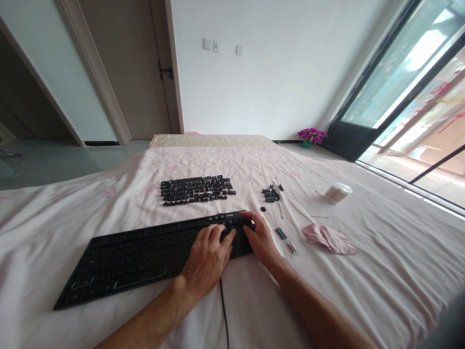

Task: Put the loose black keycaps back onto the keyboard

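A black keyboard [138, 254] lies on the pink sheet in front of me, most of its keycaps removed. My left hand [207, 257] rests palm down on its right part, fingers bent toward the keys. My right hand [259, 235] sits at the keyboard's right end, fingers curled over the edge and pressing on it; what they pinch, if anything, is hidden. A laid-out block of black keycaps [196, 190] lies beyond the keyboard, and a smaller pile of keycaps [271, 194] lies further right.
A keycap puller tool [285, 237], a crumpled pink cloth [329, 238], cotton swabs and a round swab container [337, 192] lie to the right. The keyboard cable [224, 310] runs toward me. A glass door is on the right, a flower pot [311, 136] by the wall.
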Demonstrator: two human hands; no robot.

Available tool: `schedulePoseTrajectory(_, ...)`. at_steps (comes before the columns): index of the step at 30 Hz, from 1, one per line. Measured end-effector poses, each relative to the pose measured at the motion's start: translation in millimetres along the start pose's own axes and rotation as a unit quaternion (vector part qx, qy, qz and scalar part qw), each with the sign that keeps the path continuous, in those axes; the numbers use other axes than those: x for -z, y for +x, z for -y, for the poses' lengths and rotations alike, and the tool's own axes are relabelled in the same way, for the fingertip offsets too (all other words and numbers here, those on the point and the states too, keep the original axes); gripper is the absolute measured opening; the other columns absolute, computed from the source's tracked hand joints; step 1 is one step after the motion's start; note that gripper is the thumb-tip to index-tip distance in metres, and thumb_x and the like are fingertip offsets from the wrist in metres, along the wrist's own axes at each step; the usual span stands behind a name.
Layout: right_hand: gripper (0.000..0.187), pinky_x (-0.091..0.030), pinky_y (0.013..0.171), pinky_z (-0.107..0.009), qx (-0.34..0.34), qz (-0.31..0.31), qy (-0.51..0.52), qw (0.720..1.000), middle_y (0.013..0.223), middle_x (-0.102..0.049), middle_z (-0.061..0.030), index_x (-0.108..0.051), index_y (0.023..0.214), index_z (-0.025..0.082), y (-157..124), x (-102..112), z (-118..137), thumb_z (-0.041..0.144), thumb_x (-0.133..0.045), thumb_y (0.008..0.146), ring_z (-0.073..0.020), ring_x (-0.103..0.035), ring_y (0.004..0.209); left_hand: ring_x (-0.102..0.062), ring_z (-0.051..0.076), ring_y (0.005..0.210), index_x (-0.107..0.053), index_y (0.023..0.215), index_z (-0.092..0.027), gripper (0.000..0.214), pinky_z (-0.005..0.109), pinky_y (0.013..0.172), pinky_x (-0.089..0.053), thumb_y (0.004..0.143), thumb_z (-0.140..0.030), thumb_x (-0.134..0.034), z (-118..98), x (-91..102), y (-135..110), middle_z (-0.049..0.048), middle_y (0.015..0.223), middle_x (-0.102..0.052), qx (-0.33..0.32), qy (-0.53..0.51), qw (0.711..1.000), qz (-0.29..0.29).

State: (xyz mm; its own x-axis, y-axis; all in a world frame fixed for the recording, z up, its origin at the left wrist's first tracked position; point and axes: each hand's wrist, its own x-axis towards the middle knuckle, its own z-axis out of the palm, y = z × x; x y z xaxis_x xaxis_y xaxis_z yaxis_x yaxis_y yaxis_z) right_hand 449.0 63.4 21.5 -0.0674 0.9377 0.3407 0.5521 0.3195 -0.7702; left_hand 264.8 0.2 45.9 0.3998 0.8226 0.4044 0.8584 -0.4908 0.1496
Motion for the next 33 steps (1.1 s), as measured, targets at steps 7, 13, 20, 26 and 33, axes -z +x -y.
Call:
schedulePoseTrajectory(7,0.038,-0.047,0.087,-0.038,-0.042,-0.027,0.029,0.998,0.104,-0.068,-0.0035,-0.066,0.106,0.021,3,0,-8,0.015,-0.046,0.074,-0.0213,-0.059,0.096,-0.051,0.026,0.108,-0.06,0.128,-0.025,0.038,0.046,0.093,-0.046,0.091,-0.022,-0.051,-4,-1.9,7,0.01,0.117,-0.058,0.014,0.01,1.0,-0.008)
schedulePoseTrajectory(13,0.036,-0.046,0.088,-0.035,0.098,-0.034,-0.03,0.994,0.096,-0.067,-0.0038,-0.071,0.092,0.023,2,8,3,0.006,-0.044,0.076,-0.0199,-0.058,0.094,-0.054,0.025,0.111,-0.065,0.12,-0.029,0.032,0.045,0.095,-0.046,0.092,-0.022,-0.051,4,-1.8,3,0.0082,0.118,-0.06,0.0,-0.037,0.998,-0.042)
schedulePoseTrajectory(20,0.048,-0.045,0.085,-0.035,0.237,0.057,-0.162,0.956,0.107,-0.065,-0.004,-0.074,0.102,0.028,-7,14,22,-0.001,-0.048,0.076,-0.0214,-0.053,0.099,-0.059,0.023,0.104,-0.07,0.111,-0.026,0.03,0.042,0.094,-0.046,0.089,-0.016,-0.052,29,10.2,5,0.0056,0.113,-0.065,0.07,-0.032,0.993,-0.095)
schedulePoseTrajectory(26,0.048,-0.041,0.084,-0.038,0.236,0.104,-0.247,0.934,0.103,-0.067,-0.0032,-0.073,0.106,0.028,-11,13,30,-0.002,-0.052,0.075,-0.023,-0.051,0.098,-0.06,0.025,0.102,-0.07,0.109,-0.025,0.027,0.043,0.091,-0.046,0.086,-0.018,-0.057,60,13.3,3,0.0058,0.109,-0.067,0.117,0.02,0.99,-0.071)
schedulePoseTrajectory(33,0.054,-0.04,0.086,-0.039,0.224,0.08,-0.255,0.937,0.107,-0.067,-0.0024,-0.072,0.11,0.031,-9,13,29,-0.002,-0.05,0.073,-0.0235,-0.05,0.103,-0.059,0.023,0.103,-0.065,0.118,-0.025,0.032,0.04,0.093,-0.043,0.088,-0.02,-0.056,69,7.1,-7,0.0058,0.111,-0.065,0.128,0.027,0.99,-0.046)
